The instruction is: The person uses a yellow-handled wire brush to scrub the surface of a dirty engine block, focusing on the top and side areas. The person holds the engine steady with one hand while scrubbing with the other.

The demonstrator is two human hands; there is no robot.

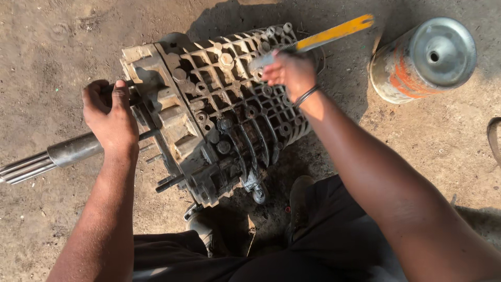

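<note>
A grimy ribbed metal gearbox housing (219,112) lies on the dirt ground in front of me. A splined steel shaft (57,155) sticks out of its left end. My left hand (108,116) grips the housing's left edge, just above the shaft. My right hand (289,70) is closed on a tool with a yellow handle (334,34), held over the housing's upper right part. A dark bangle circles my right wrist. The tool's working end is hidden by my hand.
A dented metal can (422,57) with orange marks stands on the ground at the upper right. My shoes (300,196) and dark trousers are at the bottom. A dark curved strip (493,138) shows at the right edge.
</note>
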